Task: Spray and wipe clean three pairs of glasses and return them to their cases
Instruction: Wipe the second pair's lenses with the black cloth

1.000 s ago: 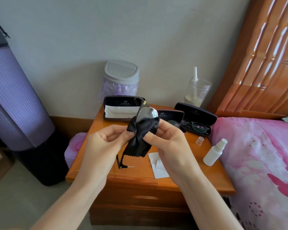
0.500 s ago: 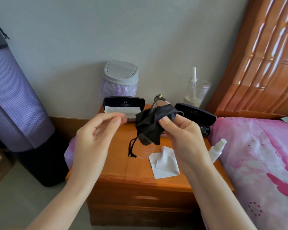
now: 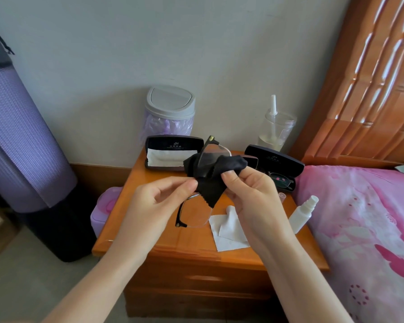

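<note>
- Left hand (image 3: 159, 201): thumb and forefinger are closed in a pinch on the near edge of the black cloth (image 3: 210, 180). The other fingers are loosely curled beneath. Whether the fingertips also touch the frame under the fabric cannot be told.
- Right hand (image 3: 250, 194): thumb and fingers are curled round the bunched upper part of the black cloth, pressing it over one lens. The fingertips behind the fabric are hidden.
- Glasses (image 3: 195, 214): held in the air between the two hands, above the worktop (image 3: 135, 180), and turned roughly on end. The upper lens rises clear above the cloth. The lower lens, with its dark rim corner, hangs below the left hand's fingertips. The bridge and middle of the frame are covered by the cloth, and the temples cannot be made out.
- White cloth (image 3: 229, 227): lies crumpled on the worktop below the right hand, which partly covers it.
- Spray bottle (image 3: 303, 214): white, at the worktop's right edge just beside the bed (image 3: 359, 217). A small clear cap (image 3: 282, 196) lies near it.
- Left case (image 3: 170, 152): open at the back of the worktop, with a pale lining sheet inside. The cloth hides its right end.
- Middle case (image 3: 251, 159): only a corner shows behind the cloth and right hand, so its contents cannot be told.
- Right case (image 3: 275, 162): open, with a second pair of glasses (image 3: 281, 179) inside, partly hidden by the right hand.
- Lidded bin (image 3: 170, 113) and clear cup (image 3: 276, 129) with a straw: against the wall behind the cases.
</note>
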The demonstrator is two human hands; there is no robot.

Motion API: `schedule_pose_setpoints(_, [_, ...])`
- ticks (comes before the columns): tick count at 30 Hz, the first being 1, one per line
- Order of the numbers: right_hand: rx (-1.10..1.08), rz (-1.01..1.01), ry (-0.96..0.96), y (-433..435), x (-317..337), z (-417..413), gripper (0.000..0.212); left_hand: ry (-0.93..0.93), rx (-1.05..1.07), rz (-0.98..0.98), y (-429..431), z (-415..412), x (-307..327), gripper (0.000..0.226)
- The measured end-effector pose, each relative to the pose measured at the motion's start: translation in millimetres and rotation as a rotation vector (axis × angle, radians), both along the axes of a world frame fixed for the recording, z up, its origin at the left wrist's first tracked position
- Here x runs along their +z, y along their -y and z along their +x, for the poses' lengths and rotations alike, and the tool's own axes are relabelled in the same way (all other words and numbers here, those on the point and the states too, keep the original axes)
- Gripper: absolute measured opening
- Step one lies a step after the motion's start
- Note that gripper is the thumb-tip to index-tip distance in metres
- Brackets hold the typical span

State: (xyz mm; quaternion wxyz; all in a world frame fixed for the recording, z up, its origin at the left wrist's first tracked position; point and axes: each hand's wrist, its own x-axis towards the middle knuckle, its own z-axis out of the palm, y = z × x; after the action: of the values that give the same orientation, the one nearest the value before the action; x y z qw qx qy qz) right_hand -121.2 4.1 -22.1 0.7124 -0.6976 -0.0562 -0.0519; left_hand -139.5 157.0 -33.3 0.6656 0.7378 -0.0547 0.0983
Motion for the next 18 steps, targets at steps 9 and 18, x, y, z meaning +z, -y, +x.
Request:
schedule_pose_setpoints(9, [0.052,0.055,0.038,3.2,-0.4,1.4,0.026,-0.106,-0.102,-0.061,1.6,-0.4,0.0,0.012])
schedule_pose_setpoints(18, [0.066,0.021,0.069,30.8,6.7,2.8,0.027,-0.114,-0.135,-0.232,-7.9,4.3,0.5,0.033])
